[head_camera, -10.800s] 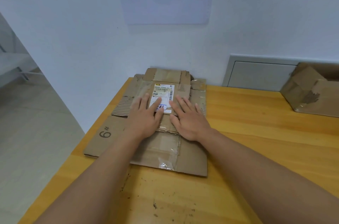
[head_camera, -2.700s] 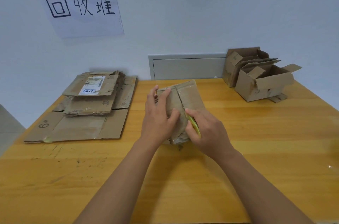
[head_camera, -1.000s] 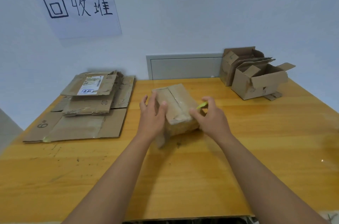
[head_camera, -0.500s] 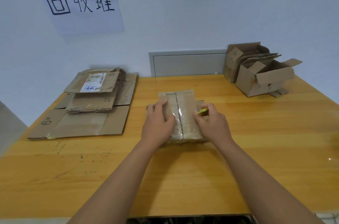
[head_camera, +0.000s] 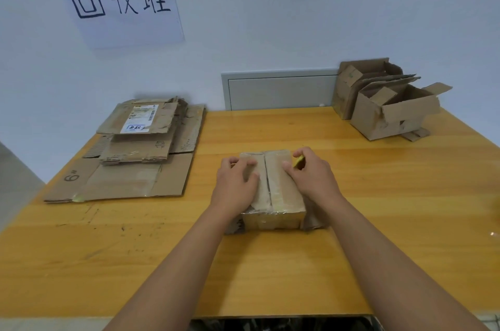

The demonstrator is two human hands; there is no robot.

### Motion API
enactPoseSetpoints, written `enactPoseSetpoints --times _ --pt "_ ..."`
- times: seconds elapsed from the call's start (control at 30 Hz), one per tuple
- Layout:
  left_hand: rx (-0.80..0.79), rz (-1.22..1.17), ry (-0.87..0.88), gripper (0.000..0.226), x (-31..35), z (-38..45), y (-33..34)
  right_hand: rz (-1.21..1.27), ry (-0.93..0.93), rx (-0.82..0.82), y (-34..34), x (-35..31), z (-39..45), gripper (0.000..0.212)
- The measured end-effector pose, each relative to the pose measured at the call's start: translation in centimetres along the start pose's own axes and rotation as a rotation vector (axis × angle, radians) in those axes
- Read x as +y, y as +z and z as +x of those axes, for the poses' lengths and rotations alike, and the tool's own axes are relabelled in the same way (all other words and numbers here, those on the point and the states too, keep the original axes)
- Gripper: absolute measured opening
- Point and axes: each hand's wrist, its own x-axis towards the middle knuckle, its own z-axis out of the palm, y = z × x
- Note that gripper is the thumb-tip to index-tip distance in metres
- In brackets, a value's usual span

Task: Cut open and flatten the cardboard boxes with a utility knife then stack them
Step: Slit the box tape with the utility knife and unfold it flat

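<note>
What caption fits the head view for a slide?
Both hands, left hand and right hand, press a small taped brown cardboard box on the wooden table.

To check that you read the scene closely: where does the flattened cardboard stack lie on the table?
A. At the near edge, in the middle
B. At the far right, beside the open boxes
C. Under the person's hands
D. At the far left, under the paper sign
D: the stack lies at the table's far left, below the sign; the open boxes stand far right, and the hands rest on a still-taped box.
</note>
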Motion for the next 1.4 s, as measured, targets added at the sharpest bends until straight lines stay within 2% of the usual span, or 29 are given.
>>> enactPoseSetpoints --times 0.13,0.23,0.3,0.53,0.73,0.87,0.97,1.13,1.27,1.33,1.4 --pt "0.029 0.136 0.087 0.029 -0.1 -0.1 -0.1 -0.122 -0.155 0.077 -0.2 -0.2 -0.5 0.039" --pt "0.017 0.136 0.150 0.031 0.1 0.2 0.0 -0.151 -0.292 -0.003 0.0 -0.9 -1.1 0.052" --pt "0.023 0.157 0.146 0.033 0.3 0.3 0.2 -0.202 -0.252 -0.081 0.2 -1.2 -1.4 0.057" --pt "-0.036 0.181 0.046 0.044 0.5 -0.1 0.3 -0.225 -0.219 -0.151 -0.3 -1.4 -1.2 0.065" --pt "0.129 0.206 0.045 0.022 0.7 -0.6 0.8 -0.320 -0.208 -0.113 -0.3 -2.0 -2.4 0.074" --pt "0.152 0.258 0.143 0.016 0.6 -0.5 1.0 -0.320 -0.135 -0.126 0.0 -1.2 -3.6 0.077" --pt "0.084 0.207 0.267 0.015 0.5 -0.7 0.4 -0.232 -0.071 -0.167 0.0 -0.7 -3.5 0.075" --pt "-0.091 0.346 0.541 0.038 -0.4 -0.6 -1.2 -0.086 -0.021 -0.204 -0.1 -0.5 -2.9 0.075" --pt "-0.283 0.375 0.578 0.031 0.4 0.3 -1.6 -0.048 -0.032 -0.240 -0.3 -0.5 -2.8 0.079" --pt "-0.299 0.332 0.567 0.025 1.0 0.6 -1.6 -0.006 -0.052 -0.264 -0.8 -0.4 -2.7 0.083" --pt "-0.297 0.257 0.515 0.029 1.4 0.5 -1.6 0.025 -0.060 -0.256 -1.2 0.2 -2.3 0.086"
